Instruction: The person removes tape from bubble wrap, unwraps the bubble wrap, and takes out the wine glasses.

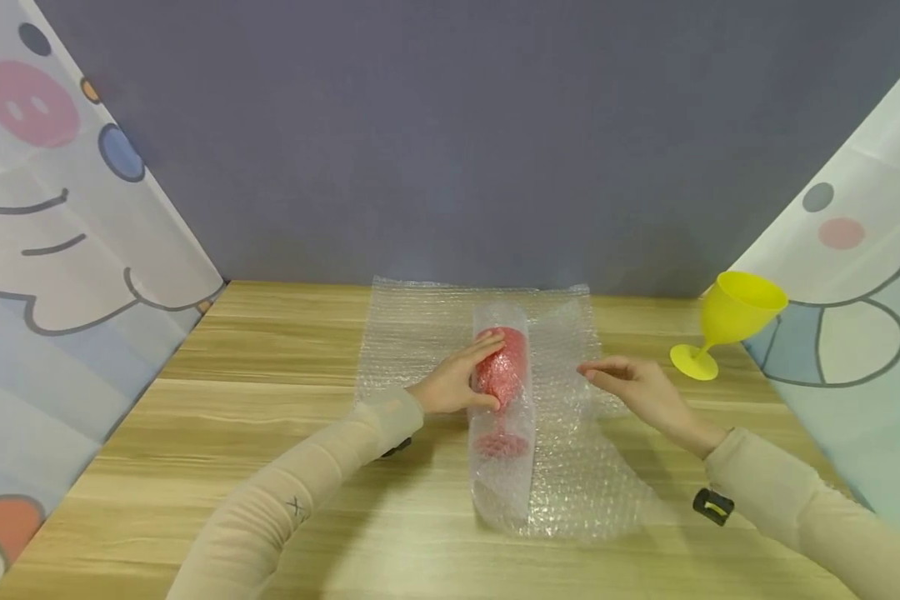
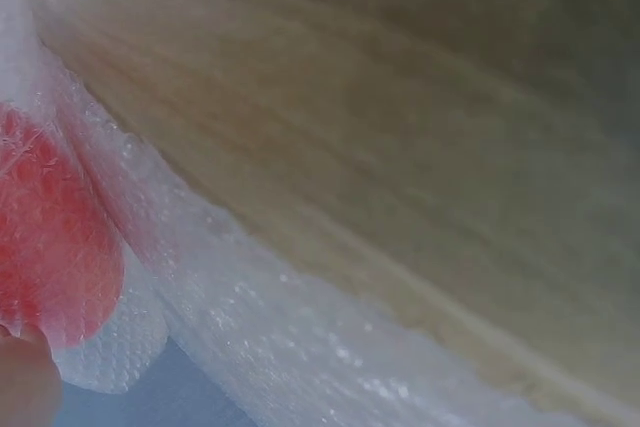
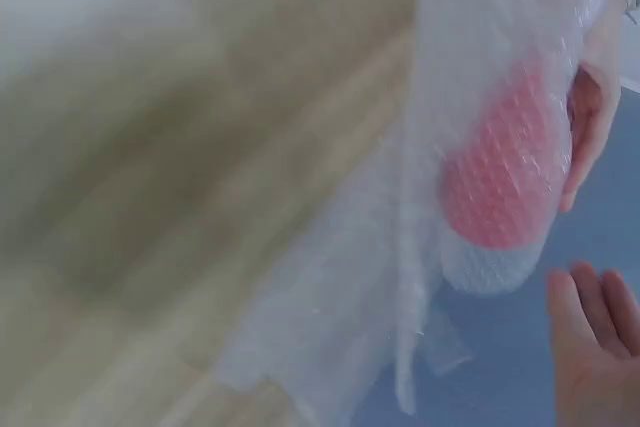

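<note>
A red goblet [image 1: 502, 379] lies on its side, rolled in clear bubble wrap [image 1: 562, 450], with its bowl towards the back and its round foot towards the front. My left hand [image 1: 457, 379] holds the roll from the left, fingers over the bowl and thumb lower down. In the left wrist view the red bowl [image 2: 50, 237] shows through the wrap beside a fingertip. My right hand [image 1: 641, 396] hovers over the right part of the sheet, thumb and forefinger close together. The right wrist view shows this hand's fingers [image 3: 595, 312] extended, with nothing between them, near the wrapped bowl [image 3: 505, 172].
A yellow goblet [image 1: 738, 312] stands upright at the table's back right. The wood-patterned table [image 1: 270, 375] meets a dark grey panel [image 1: 450, 142] at the back. Printed cloths hang at both sides. Flat bubble wrap spreads on both sides of the roll.
</note>
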Action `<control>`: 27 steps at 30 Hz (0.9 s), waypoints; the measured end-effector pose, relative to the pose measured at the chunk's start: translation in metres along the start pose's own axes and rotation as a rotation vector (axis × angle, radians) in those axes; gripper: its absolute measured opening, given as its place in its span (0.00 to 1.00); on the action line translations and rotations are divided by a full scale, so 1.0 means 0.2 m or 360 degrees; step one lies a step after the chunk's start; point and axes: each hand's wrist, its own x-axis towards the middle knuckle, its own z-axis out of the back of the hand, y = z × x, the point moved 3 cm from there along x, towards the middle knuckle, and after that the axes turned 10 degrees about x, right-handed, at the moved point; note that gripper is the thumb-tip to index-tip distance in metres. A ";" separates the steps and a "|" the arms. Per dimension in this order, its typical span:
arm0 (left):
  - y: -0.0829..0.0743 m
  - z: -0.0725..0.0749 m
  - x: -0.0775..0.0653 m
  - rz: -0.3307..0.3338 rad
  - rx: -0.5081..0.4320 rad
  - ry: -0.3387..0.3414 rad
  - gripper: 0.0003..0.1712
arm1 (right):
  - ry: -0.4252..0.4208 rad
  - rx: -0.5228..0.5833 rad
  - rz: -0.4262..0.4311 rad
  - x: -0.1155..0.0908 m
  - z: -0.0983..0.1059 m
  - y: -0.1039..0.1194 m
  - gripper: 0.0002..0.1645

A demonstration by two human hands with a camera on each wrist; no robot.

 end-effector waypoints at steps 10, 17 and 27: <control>0.00 0.00 0.00 0.0008 -0.0026 -0.0020 0.56 | 0.0534 -0.0084 0.0062 0.20 -0.18 -0.11 0.33; -0.01 -0.01 -0.02 0.0014 -0.0011 -0.0038 0.57 | 0.0576 -0.0345 0.0028 0.20 -0.22 -0.20 0.46; 0.01 0.00 -0.03 0.0060 -0.0018 -0.0049 0.56 | 0.0554 -0.0393 0.0079 0.17 -0.25 -0.28 0.57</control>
